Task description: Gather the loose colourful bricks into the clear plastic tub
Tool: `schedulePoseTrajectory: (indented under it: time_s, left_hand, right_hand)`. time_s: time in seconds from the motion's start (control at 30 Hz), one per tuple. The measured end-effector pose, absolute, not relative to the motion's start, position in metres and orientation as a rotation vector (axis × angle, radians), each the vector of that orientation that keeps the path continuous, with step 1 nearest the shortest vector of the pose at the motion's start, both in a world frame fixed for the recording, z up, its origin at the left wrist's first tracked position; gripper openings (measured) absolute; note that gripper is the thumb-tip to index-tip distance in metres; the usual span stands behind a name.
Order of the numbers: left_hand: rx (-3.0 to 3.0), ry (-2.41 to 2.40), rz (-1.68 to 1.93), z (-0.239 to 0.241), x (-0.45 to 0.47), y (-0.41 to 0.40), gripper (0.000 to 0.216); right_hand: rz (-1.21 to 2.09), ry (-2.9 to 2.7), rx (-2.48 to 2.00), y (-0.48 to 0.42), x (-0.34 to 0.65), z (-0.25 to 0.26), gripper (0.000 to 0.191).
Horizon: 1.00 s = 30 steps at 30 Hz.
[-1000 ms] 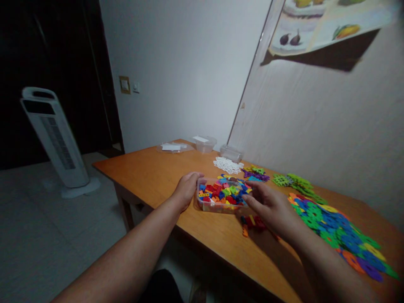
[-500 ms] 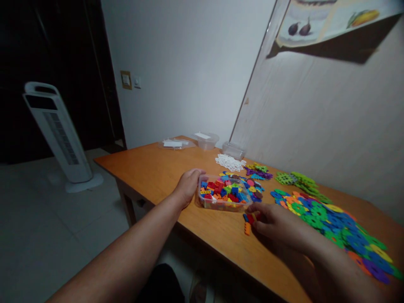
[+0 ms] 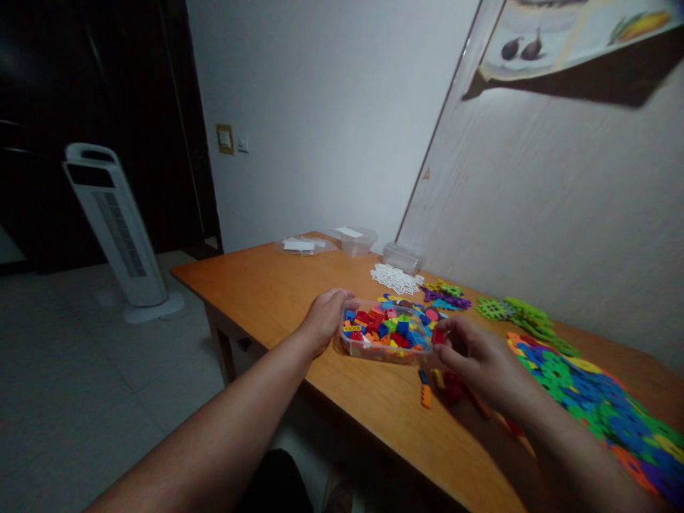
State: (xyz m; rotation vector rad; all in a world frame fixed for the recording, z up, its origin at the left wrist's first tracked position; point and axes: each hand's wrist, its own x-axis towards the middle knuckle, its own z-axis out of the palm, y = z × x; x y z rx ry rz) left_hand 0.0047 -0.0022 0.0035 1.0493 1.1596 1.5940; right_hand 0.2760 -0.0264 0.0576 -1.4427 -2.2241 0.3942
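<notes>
My left hand grips the left end of a clear plastic container heaped with colourful building bricks. At the container's right end, my right hand pinches a red building brick between thumb and fingers, just above the table. Below that hand lie an orange brick, a blue brick, a yellow brick and some red bricks, partly in shadow.
Behind the container lie small coloured pieces, white lattice pieces and purple-yellow pieces. Flower-shaped discs spread on the right. Clear tubs stand at the back of the wooden table; a tower fan stands left.
My right hand has lifted from the loose bricks to the container's right end with a red brick in its fingers. My left hand keeps its hold. The view has shifted slightly left.
</notes>
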Motion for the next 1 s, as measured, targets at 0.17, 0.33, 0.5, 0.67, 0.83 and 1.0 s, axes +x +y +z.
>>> schedulePoseTrajectory:
  time_s: [0.17,0.33,0.5,0.67,0.83,1.0]
  left_hand:
    - [1.013,1.125,1.606,0.000,0.006,0.000,0.028]
    - [1.012,1.125,1.584,0.000,0.005,0.000,0.028]
    - [1.031,1.139,1.596,0.003,0.006,-0.002,0.025]
    - [1.007,1.135,1.571,-0.001,0.004,0.001,0.028]
    - [0.990,1.147,1.544,-0.004,0.002,0.003,0.031]
    - [1.048,1.156,1.560,-0.006,0.000,0.004,0.031]
  right_hand:
    - [0.414,-2.158,-1.305,-0.023,0.262,0.053,0.035]
    - [0.496,-2.117,-1.223,-0.023,0.266,0.051,0.041]
    - [0.649,-2.252,-1.385,-0.028,0.286,0.054,0.023]
    - [0.446,-2.505,-1.643,-0.038,0.283,0.046,0.029]
    - [0.066,-2.458,-1.908,-0.048,0.260,0.039,0.033]
    - [-0.006,-2.404,-1.976,-0.052,0.250,0.039,0.032]
